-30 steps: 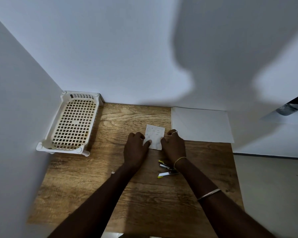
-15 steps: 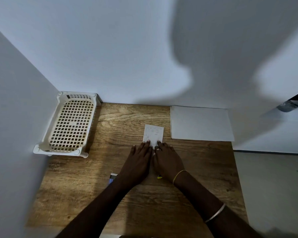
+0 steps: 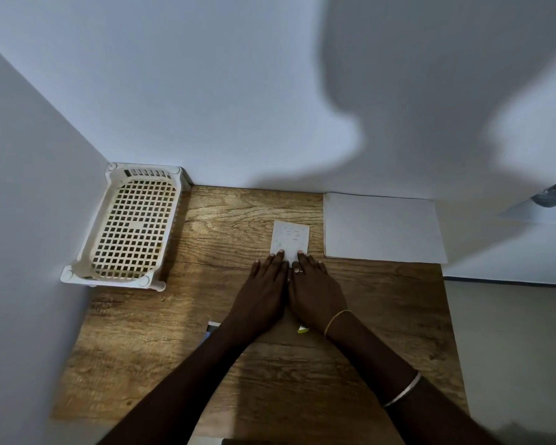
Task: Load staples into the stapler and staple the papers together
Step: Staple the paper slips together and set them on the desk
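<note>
- Head view, far left: a cream lattice tray (image 3: 132,224) sits in the corner of the wooden table (image 3: 398,316).
- Left hand (image 3: 264,295) lies flat, palm down, fingers straight and released, tips on the near edge of the small papers (image 3: 290,239).
- Right hand (image 3: 316,292) lies flat beside it, touching it, grasping nothing.
- A yellow-green bit of the stapler (image 3: 303,330) peeks from under the right wrist.
- Far right: a white sheet (image 3: 382,228).
</note>
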